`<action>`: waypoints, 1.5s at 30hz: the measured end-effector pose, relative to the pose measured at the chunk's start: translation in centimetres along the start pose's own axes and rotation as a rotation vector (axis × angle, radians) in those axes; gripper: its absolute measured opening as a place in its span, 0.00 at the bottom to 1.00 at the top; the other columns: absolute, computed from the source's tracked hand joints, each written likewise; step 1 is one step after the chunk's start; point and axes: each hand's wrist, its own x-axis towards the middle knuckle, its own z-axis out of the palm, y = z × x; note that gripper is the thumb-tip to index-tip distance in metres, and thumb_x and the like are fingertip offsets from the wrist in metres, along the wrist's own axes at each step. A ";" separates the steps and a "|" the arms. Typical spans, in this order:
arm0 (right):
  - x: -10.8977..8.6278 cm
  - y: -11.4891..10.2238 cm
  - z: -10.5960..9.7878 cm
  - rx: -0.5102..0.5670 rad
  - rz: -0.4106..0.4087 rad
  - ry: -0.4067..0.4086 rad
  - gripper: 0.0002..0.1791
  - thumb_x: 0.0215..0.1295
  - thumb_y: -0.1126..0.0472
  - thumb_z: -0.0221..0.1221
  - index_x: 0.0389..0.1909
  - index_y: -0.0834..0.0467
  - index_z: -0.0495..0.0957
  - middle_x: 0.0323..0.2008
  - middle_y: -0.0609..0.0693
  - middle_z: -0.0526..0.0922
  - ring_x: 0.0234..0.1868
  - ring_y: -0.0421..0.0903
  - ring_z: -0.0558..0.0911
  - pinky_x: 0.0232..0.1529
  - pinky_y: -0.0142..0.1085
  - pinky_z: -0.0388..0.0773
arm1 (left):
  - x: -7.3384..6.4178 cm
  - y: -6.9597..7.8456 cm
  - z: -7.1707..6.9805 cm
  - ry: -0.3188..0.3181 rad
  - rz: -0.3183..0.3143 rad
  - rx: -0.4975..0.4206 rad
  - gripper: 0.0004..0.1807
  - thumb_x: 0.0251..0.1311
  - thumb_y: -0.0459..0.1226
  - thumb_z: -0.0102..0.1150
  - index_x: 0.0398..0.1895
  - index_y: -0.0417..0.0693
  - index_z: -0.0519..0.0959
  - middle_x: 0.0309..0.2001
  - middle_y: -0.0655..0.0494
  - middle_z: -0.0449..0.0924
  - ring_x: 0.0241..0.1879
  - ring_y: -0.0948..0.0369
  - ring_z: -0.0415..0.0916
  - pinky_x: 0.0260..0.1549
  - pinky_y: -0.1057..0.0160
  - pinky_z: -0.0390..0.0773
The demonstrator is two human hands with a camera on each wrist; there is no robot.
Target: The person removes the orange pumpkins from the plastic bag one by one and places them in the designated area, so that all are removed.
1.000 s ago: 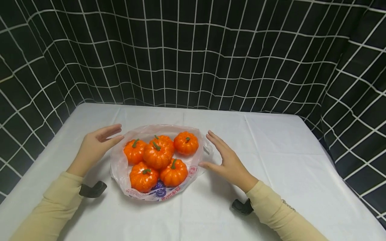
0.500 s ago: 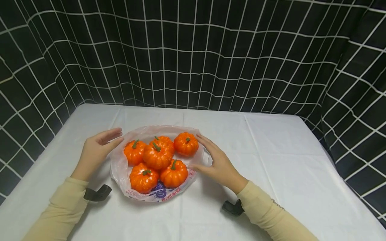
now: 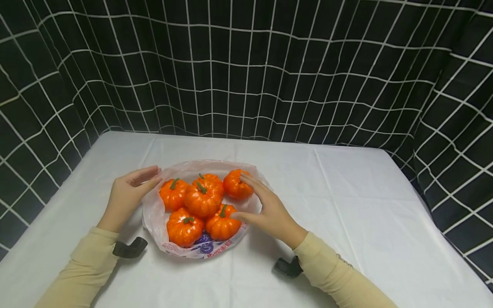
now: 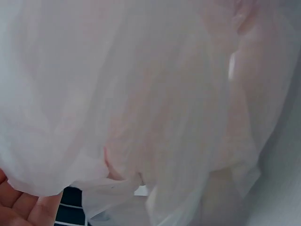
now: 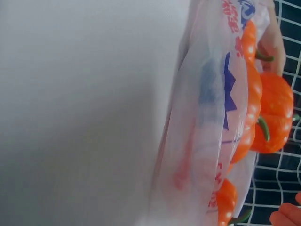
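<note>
A thin white plastic bag with red and blue print lies spread with its mouth upward. Several small orange pumpkins with green stems sit in it, one of them, the middle pumpkin, on top of others. Over the bag's right rim reaches my right hand, fingertips at the back-right pumpkin and thumb by the front-right pumpkin; it grips neither. My left hand is at the left rim, thumb and fingers apart; whether it touches the plastic I cannot tell. The bag's side fills the left wrist view.
A white cloth covers the table. Black fabric with a white grid hangs behind and at both sides. A black wrist-worn device sits under the left wrist, another black device under the right.
My right hand has moved left, from outside the bag's right rim to over the right-hand pumpkins. The left hand has shifted slightly right and toward me. Bag and pumpkins stay in place.
</note>
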 end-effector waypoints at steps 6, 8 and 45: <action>0.3 -0.3 0.6 0.026 0.025 -0.014 0.49 0.53 0.52 0.74 0.74 0.57 0.62 0.74 0.52 0.64 0.76 0.55 0.61 0.74 0.58 0.58 | -0.3 0.2 0.5 0.011 -0.002 -0.021 0.31 0.64 0.53 0.62 0.64 0.45 0.76 0.63 0.47 0.78 0.67 0.51 0.71 0.64 0.50 0.73; 0.4 -0.4 0.8 0.041 0.021 -0.014 0.49 0.53 0.51 0.74 0.74 0.57 0.62 0.74 0.53 0.65 0.76 0.54 0.61 0.74 0.58 0.57 | -0.3 0.2 0.6 0.008 -0.005 -0.030 0.31 0.64 0.53 0.62 0.64 0.44 0.76 0.63 0.46 0.78 0.67 0.50 0.71 0.65 0.48 0.72; 3.2 -2.1 4.2 0.066 0.006 -0.064 0.49 0.49 0.53 0.77 0.72 0.56 0.65 0.69 0.54 0.71 0.69 0.53 0.72 0.69 0.51 0.70 | -0.3 -0.3 1.4 0.121 0.014 0.006 0.23 0.66 0.50 0.61 0.55 0.43 0.82 0.54 0.47 0.84 0.55 0.59 0.78 0.46 0.86 0.71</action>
